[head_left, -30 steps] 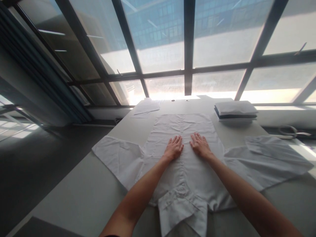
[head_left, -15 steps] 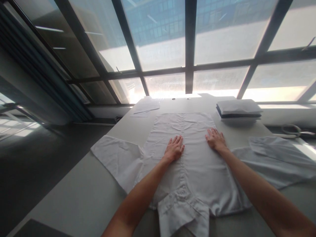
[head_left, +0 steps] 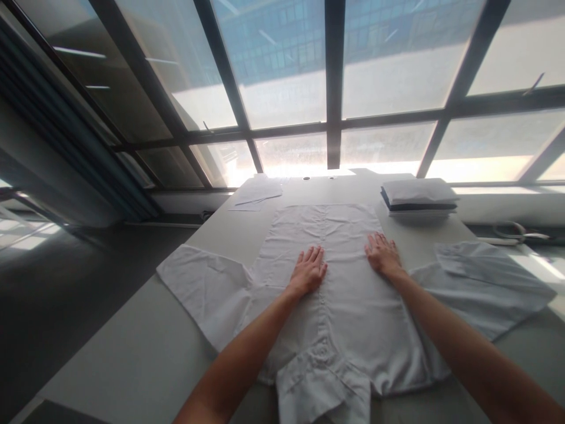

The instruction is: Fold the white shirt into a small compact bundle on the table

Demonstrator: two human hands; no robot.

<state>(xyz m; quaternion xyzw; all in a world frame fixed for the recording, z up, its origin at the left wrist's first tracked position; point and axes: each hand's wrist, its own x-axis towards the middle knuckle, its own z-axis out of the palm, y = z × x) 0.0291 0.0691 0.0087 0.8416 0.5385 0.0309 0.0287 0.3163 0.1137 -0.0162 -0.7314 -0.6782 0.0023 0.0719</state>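
A white button shirt (head_left: 344, 306) lies spread flat on the grey table (head_left: 145, 347), collar toward me and sleeves out to both sides. My left hand (head_left: 308, 271) rests flat on the shirt's front just left of the button line, fingers stretched out. My right hand (head_left: 382, 255) lies flat near the shirt's right edge, fingers spread. Neither hand holds anything.
A stack of folded clothes (head_left: 419, 197) sits at the table's far right. Sheets of paper (head_left: 258, 193) lie at the far left corner. A cable (head_left: 512, 232) lies by the window sill at the right. Large windows rise behind the table.
My right hand slid from beside the left hand at the shirt's middle out to the right edge of the shirt. The left hand stayed in place.
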